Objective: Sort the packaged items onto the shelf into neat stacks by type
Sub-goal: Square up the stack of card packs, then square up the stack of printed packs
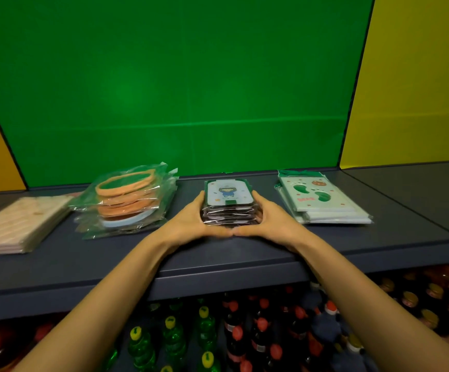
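Bottles (204, 331) sit lowest, under the shelf (218, 264). Both forearms reach over its front edge, left hand (191, 224) and right hand (271, 221) cupped around the cartoon-card stack (228, 208) mid-shelf, thumbs touching in front. Round orange packs (126, 202) sit left, green notebooks (322, 202) right.

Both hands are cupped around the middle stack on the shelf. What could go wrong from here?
1. The middle stack is slippery wrapped packs; when the left hand and right hand let go, the layers may slide askew.
2. The round-item stack beside it already leans, its loose wrap spreading; a nudge from the left arm might topple it.
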The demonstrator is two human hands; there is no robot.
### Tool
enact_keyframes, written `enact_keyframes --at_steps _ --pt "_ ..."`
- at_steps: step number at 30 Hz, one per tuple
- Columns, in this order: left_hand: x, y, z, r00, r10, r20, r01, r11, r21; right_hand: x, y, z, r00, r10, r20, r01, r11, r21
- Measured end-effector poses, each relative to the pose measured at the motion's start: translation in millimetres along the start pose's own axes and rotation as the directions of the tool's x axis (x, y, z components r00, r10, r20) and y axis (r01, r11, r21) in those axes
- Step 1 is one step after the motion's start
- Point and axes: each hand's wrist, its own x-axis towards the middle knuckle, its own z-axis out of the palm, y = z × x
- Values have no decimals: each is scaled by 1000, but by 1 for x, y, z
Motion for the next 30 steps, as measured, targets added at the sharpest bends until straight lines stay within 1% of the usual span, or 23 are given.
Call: enact_keyframes --at_steps 1,3,8,14,17,19,20,21,22,23,24,25,26,28,30 --pt "-1 -1 -1 1000 24 10 -24 996 91 -1 -1 0 1000 -7 -12 6 998 -55" --pt "0 -3 -2 999 50 -4 -48 984 173 0 -2 1 999 -8 -34 4 994 -111" --pt "8 -7 -8 998 46 -38 -39 983 179 15 -3 5 998 -3 -55 -3 994 -114" --pt "13 -7 -8 997 30 -64 -22 992 125 22 1 8 997 -18 -81 9 994 -112" --pt "10 -2 -5 997 0 -84 14 985 171 20 -1 9 995 -11 -97 -2 991 -137" --pt "3 -1 0 991 0 -137 38 962 272 14 -1 8 995 7 -97 -22 988 -152" --pt "-2 -1 3 981 56 -187 15 933 359 9 -1 4 995 4 -95 -19 986 -164" --pt "-8 -1 7 956 170 -238 -46 891 453 1 0 -2 994 -23 -103 3 982 -191" --pt "-13 1 12 902 331 -278 -142 834 533 -7 1 -13 990 -65 -124 35 973 -228" --pt "-16 7 19 831 476 -290 -242 777 581 -16 2 -27 981 -114 -155 72 965 -252" --pt "-18 16 28 781 557 -283 -319 745 585 -25 4 -44 968 -154 -198 103 964 -246" --pt "-18 26 38 772 584 -251 -369 733 571 -34 5 -63 953 -177 -245 124 968 -217" --pt "-17 35 49 798 570 -196 -391 737 551 -42 9 -84 940 -179 -289 130 975 -181" --pt "-8 51 76 881 467 -75 -363 770 525 -52 23 -123 937 -130 -325 87 985 -146" --pt "6 60 101 947 322 -1 -280 823 494 -56 43 -152 966 -2 -260 -44 984 -170"
